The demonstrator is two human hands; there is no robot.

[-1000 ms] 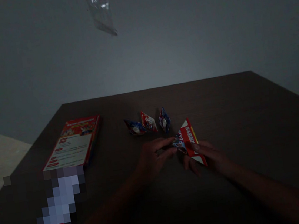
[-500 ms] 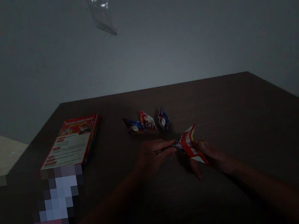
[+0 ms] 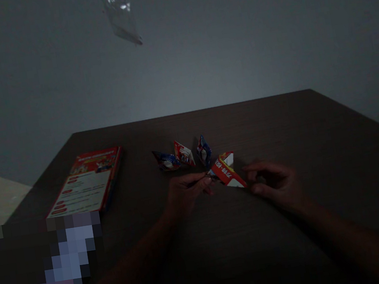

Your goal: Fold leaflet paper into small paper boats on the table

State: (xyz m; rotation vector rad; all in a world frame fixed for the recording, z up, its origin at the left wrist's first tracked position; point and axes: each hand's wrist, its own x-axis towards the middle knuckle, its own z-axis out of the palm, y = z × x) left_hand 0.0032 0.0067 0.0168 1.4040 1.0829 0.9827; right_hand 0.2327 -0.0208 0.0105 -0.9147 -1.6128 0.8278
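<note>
A folded red-and-white paper piece (image 3: 226,172) lies low over the dark wooden table (image 3: 317,142) in the middle of the view. My left hand (image 3: 185,195) pinches its left tip with thumb and fingers. My right hand (image 3: 274,184) sits just right of the paper, fingers curled and apart from it, holding nothing that I can see. Behind the paper stand three small folded paper shapes (image 3: 184,154) in blue, red and white, side by side. The room is dim.
A red booklet (image 3: 86,181) lies flat at the table's left. A pixelated patch (image 3: 62,270) covers something at the lower left. A clear plastic bag (image 3: 118,10) hangs on the grey wall above. The floor shows pale at far left.
My right hand has let go of the folded paper and drawn back to the right. The paper now stays only in my left hand and has turned flatter, nearer the three small shapes.
</note>
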